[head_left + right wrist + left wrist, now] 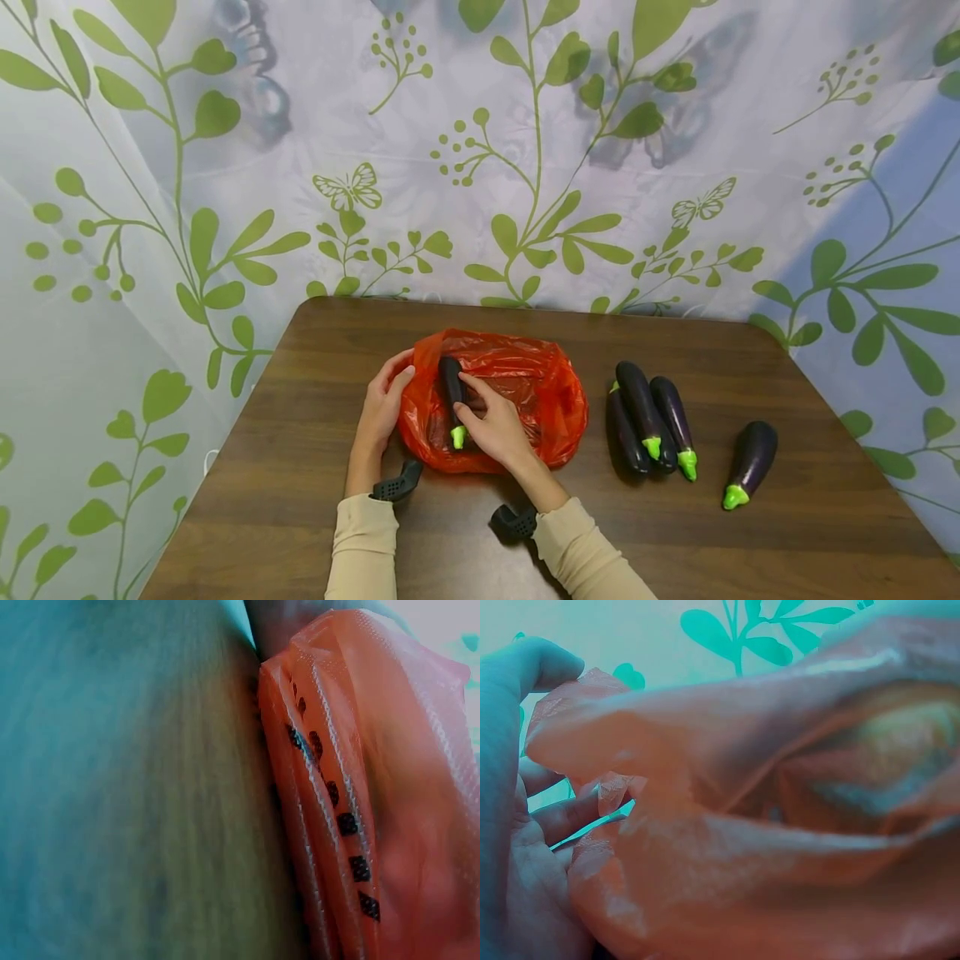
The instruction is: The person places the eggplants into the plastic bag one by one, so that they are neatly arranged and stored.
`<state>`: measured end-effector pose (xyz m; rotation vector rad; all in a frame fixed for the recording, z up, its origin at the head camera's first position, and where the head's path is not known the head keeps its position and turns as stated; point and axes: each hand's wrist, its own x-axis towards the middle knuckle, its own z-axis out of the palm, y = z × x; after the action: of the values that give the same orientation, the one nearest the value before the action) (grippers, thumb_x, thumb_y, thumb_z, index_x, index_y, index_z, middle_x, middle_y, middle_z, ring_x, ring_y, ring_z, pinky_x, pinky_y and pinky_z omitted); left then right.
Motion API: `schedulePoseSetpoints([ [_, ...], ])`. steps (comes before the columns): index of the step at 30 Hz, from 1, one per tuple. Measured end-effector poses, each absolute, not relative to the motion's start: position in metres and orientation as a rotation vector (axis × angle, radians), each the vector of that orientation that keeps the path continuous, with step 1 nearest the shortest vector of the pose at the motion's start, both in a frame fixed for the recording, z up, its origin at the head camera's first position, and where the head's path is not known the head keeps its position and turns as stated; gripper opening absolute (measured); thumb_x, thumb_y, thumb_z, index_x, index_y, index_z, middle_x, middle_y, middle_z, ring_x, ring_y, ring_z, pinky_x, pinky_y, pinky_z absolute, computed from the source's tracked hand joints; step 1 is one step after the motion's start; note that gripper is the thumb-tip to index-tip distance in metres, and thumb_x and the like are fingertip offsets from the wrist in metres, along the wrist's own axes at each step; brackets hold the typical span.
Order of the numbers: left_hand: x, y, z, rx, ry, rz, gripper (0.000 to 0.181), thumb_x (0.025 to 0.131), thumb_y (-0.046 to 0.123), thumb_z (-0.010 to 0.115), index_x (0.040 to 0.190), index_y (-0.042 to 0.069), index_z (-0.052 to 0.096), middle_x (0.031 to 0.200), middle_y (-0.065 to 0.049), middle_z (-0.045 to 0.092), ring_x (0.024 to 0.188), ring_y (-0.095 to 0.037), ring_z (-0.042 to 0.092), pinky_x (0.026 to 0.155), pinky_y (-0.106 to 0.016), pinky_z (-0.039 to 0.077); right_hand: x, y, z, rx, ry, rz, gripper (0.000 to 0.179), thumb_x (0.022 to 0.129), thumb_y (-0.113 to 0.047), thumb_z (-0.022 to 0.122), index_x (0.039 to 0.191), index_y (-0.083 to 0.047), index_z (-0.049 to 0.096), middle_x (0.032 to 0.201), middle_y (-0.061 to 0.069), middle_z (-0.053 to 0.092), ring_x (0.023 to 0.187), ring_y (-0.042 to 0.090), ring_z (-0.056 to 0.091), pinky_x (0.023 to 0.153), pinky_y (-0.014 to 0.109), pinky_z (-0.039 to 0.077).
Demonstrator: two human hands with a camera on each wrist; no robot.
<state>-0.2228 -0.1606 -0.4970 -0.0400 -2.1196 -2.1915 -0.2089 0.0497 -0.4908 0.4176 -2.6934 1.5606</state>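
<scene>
An open red plastic bag (558, 400) lies on the wooden table, its mouth facing up. Inside its left part is a dark eggplant (452, 382) with a bright green stem end toward the person. My right hand (495, 425) reaches over the near rim and holds this eggplant between thumb and fingers. At the bag's left side, my left hand (382, 406) holds the rim. The left wrist view shows that thumb and fingers around the crumpled bag (667, 862). In the right wrist view, the bag's folded side (405, 825) hides the right hand's fingers.
To the right of the bag, several eggplants (637, 404) lie in a close group. Farther right is a single eggplant (752, 458). The brown table (285, 500) ends at a leaf-patterned cloth backdrop (420, 208). Each wrist wears a black camera mount (513, 523).
</scene>
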Motion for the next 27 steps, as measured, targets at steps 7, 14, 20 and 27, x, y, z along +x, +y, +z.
schedulePoseSetpoints([
  [7, -0.224, -0.161, -0.495, -0.04, -2.13, -2.186, 0.041, 0.107, 0.03, 0.054, 0.147, 0.018, 0.056, 0.147, -0.008, 0.057, 0.126, -0.025, 0.057, 0.097, -0.019, 0.05, -0.209, 0.052, -0.495, 0.435, -2.679, 1.613, 0.053, 0.101, -0.032, 0.066, 0.151, -0.026, 0.053, 0.125, 0.013, 0.071, 0.106, 0.024, 0.073, 0.077, 0.03, 0.062],
  [14, -0.224, -0.162, -0.496, -0.028, -2.151, -2.174, 0.041, 0.108, 0.032, 0.054, 0.147, 0.019, 0.056, 0.147, -0.007, 0.057, 0.126, -0.027, 0.058, 0.1, -0.025, 0.051, -0.21, 0.053, -0.502, 0.554, -2.689, 1.519, 0.052, 0.104, -0.033, 0.061, 0.155, -0.029, 0.049, 0.134, 0.008, 0.068, 0.106, 0.018, 0.073, 0.091, 0.036, 0.06],
  [20, -0.227, -0.162, -0.497, -0.026, -2.155, -2.16, 0.041, 0.107, 0.03, 0.054, 0.146, 0.017, 0.057, 0.148, -0.008, 0.056, 0.128, -0.026, 0.056, 0.111, -0.044, 0.045, -0.212, 0.055, -0.506, 0.581, -2.706, 1.453, 0.053, 0.103, -0.018, 0.056, 0.153, -0.033, 0.05, 0.139, -0.001, 0.066, 0.11, 0.012, 0.068, 0.094, 0.035, 0.055],
  [27, -0.227, -0.163, -0.497, -0.021, -2.167, -2.159, 0.041, 0.108, 0.03, 0.054, 0.147, 0.017, 0.056, 0.149, -0.008, 0.056, 0.128, -0.027, 0.056, 0.109, -0.04, 0.048, -0.215, 0.056, -0.51, 0.689, -2.647, 1.578, 0.06, 0.096, -0.005, 0.064, 0.153, -0.02, 0.051, 0.136, 0.01, 0.066, 0.117, 0.019, 0.069, 0.098, 0.031, 0.056],
])
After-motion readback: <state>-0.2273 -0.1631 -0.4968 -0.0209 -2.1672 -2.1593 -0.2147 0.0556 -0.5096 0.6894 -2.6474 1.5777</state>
